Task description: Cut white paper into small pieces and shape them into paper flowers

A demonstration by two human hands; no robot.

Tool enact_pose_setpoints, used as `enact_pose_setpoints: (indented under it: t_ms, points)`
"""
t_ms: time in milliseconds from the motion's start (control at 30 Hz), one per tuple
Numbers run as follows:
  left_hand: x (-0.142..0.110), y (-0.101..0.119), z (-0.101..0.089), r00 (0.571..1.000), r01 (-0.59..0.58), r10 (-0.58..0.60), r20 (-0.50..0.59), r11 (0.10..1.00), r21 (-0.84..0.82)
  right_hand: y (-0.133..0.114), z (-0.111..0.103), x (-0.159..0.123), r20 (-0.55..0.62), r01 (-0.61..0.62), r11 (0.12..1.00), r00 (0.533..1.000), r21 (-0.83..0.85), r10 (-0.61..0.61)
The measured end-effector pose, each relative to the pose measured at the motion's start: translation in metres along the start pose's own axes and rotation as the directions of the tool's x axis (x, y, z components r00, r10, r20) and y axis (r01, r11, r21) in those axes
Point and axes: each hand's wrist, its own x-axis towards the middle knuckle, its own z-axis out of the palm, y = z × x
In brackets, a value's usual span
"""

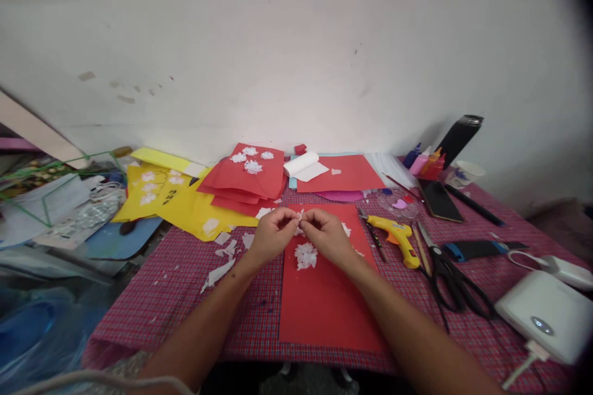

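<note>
Bare forearms (206, 318) reach in from the bottom edge and meet at the centre of the frame, where the left hand (273, 233) and right hand (327, 233) work close together. Each grip is a near-closed pinch of thumb and fingers, and between the fingertips shows a small crumpled white paper piece (301, 215), which both seem to hold; its exact shape is too small to tell.

Beneath them, at lower centre, lies a rectangular red paper sheet (328, 315). One ruffled white paper flower (306, 256) rests on it just below the hands and looks fully formed; more white paper (346, 229) shows beside the right hand, partly hidden. Work on this sheet therefore appears part-way: one flower shaped, another piece not yet set down. Whether the flower is glued cannot be told.

At upper centre, a stack of red paper sheets (269, 180) bears four similar white flowers (252, 166), which look complete. Loose torn white paper scraps (217, 274) left of centre and a white paper roll (301, 163) suggest material remains. Right of centre, on the plaid-covered worktop (185, 296), lie a yellow glue gun (393, 234) and black-handled scissors (456, 284), both out of hand.
</note>
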Motion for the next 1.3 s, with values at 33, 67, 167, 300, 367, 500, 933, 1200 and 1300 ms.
enact_pose_setpoints:
  t_ms: [33, 67, 167, 300, 367, 500, 933, 1200, 1300]
  points:
    - [0.0, 0.0, 0.0, 1.0, -0.005, 0.005, -0.004, 1.0, 0.012, -0.001, 0.0, 0.0, 0.005, -0.014, 0.999, 1.0, 0.032, 0.014]
    - [0.0, 0.0, 0.0, 1.0, -0.009, 0.01, -0.008, 1.0, 0.025, -0.002, 0.0, 0.0, 0.01, -0.03, 0.997, 1.0, 0.066, 0.03]
    - [-0.001, 0.0, 0.0, 1.0, -0.018, 0.019, -0.02, 0.999, 0.04, -0.006, -0.002, 0.001, 0.032, -0.074, 0.987, 0.997, 0.143, 0.07]
    - [-0.001, 0.001, 0.001, 1.0, -0.02, 0.02, -0.023, 1.0, 0.015, -0.01, -0.003, 0.001, 0.061, -0.107, 0.978, 0.993, 0.179, 0.097]
    - [0.0, 0.002, 0.0, 1.0, -0.021, 0.021, -0.019, 1.0, 0.01, -0.01, -0.004, 0.001, 0.062, -0.108, 0.977, 0.993, 0.183, 0.098]
    - [0.0, 0.005, -0.001, 0.999, -0.043, 0.043, -0.027, 0.998, 0.036, -0.008, -0.003, 0.001, 0.064, -0.119, 0.97, 0.992, 0.21, 0.108]
    - [0.001, 0.003, 0.002, 0.998, 0.046, -0.051, -0.036, 0.99, -0.13, -0.003, -0.003, 0.001, 0.033, -0.073, 0.991, 0.997, 0.112, 0.069]
    - [0.003, -0.002, 0.0, 0.99, 0.138, -0.129, 0.051, 0.944, -0.301, 0.0, -0.003, -0.001, 0.085, 0.266, 0.929, 0.964, -0.258, -0.253]
    - [0.004, -0.005, 0.001, 0.991, 0.133, -0.134, 0.017, 0.946, -0.296, 0.0, -0.003, -0.001, 0.107, 0.298, 0.911, 0.954, -0.286, -0.279]
